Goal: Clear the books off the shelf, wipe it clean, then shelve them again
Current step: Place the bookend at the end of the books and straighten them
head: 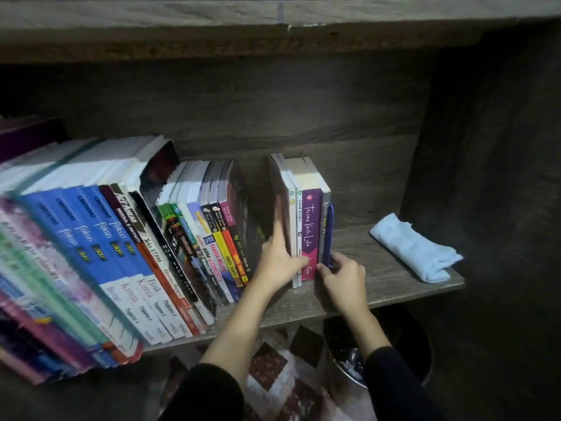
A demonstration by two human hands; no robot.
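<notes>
A small group of books [306,226] is being held upright on the shelf board [379,287], squeezed between the two hands. The left hand [279,262] is being pressed flat against the group's left cover, its fingers straight and pointing up and its thumb laid across the lower spines. The right hand [346,275] is being kept low at the group's right side, its fingers curled; the bottom right edge is being pinched there between fingertips and thumb, beside a thin blue piece [329,235] standing at the outer face. Whether that piece is a slim book or something else cannot be told. A purple spine [312,220] is being shown toward the camera, between the hands.

To the left of the left hand, across an open gap, a long row of books [151,238] is being left leaning, its tops tilted away from the hand. To the right of the right hand, well apart from it, a folded pale blue cloth [416,249] is lying on the board near its end. Below the right forearm a dark round bin [403,338] is being partly hidden by the shelf edge. Both wrists are being covered by black sleeves.
</notes>
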